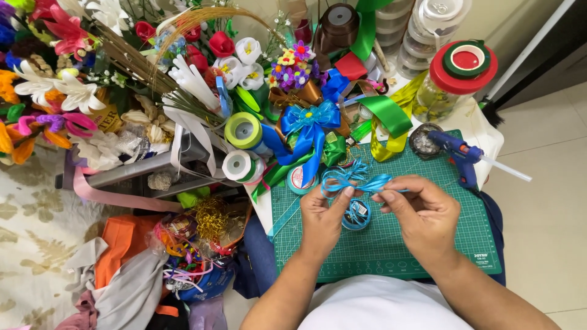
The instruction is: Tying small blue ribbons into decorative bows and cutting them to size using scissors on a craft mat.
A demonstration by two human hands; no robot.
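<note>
Both of my hands hold a thin blue ribbon looped into a small bow shape above a green cutting mat. My left hand pinches the loops at their left side with thumb and forefinger. My right hand pinches the ribbon's middle from the right. A small spool of the same blue ribbon lies on the mat between and just under my hands. A finished blue bow with a yellow centre sits behind the mat.
A blue glue gun lies at the mat's back right. A red-lidded jar, green ribbon rolls, tape rolls and artificial flowers crowd the back and left. Cloth and a bag of trinkets lie on the floor at left.
</note>
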